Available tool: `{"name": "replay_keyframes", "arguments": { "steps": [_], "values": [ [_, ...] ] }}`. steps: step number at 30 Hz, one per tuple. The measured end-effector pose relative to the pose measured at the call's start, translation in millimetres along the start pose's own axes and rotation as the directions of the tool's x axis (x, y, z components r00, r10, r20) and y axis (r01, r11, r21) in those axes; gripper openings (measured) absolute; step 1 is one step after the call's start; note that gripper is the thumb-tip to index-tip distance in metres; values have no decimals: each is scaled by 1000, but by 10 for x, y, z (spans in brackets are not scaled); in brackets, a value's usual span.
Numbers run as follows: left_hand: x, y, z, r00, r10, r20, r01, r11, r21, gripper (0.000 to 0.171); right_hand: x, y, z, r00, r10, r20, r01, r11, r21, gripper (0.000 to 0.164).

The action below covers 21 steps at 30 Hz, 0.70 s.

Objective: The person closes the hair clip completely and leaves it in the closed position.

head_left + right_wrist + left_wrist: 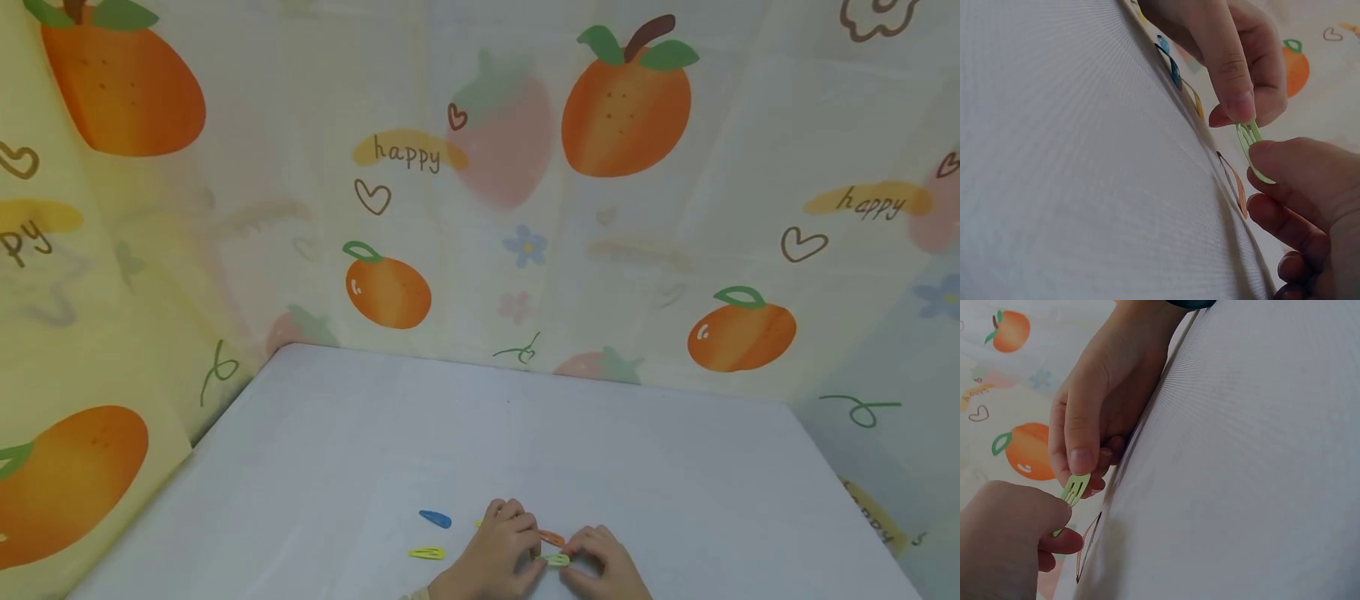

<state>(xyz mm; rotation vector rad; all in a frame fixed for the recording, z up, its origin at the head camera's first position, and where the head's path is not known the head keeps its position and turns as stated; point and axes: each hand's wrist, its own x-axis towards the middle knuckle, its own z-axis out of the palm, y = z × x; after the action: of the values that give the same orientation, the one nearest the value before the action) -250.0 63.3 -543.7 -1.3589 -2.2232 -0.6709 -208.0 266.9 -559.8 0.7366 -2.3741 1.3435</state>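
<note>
Between my two hands is a light green snap hair clip [557, 560], lifted off the table. My left hand [498, 546] pinches one end between thumb and forefinger. The other end sits between the thumb and forefinger of my right hand [603, 562]. In the right wrist view the clip [1251, 147] slants between both thumbs, its slotted frame showing. Just behind it lies an orange hair clip [552, 537], partly covered by the left hand in the head view. To the left are a blue hair clip [435, 519] and a yellow hair clip [427, 553].
A second yellow clip [478, 524] peeks out beside the left hand, mostly hidden. The white tabletop [360, 433] runs back to a fruit-printed cloth [480, 275], which also hangs at both sides.
</note>
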Motion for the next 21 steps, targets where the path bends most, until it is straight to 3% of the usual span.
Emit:
{"name": "replay_keyframes", "arguments": {
  "steps": [7, 11, 13, 21],
  "values": [
    [2, 0, -7, 1000, 17, 15, -16, 999, -33, 14, 6, 22, 10, 998, -69, 0, 69, 998, -10, 21],
    [16, 15, -40, 997, 63, 37, -60, 995, -79, 11, 22, 2, -3, 995, -82, 49, 85, 994, -62, 23],
    [24, 24, -55, 996, 81, 45, -76, 992, -104, 9, 66, -113, -36, 993, -88, 76, 94, 993, -74, 22],
    [19, 33, -34, 995, 69, 78, -57, 989, -140, 10, 46, -44, -41, 988, -104, 116, 113, 991, -71, 18]
  ]
}}
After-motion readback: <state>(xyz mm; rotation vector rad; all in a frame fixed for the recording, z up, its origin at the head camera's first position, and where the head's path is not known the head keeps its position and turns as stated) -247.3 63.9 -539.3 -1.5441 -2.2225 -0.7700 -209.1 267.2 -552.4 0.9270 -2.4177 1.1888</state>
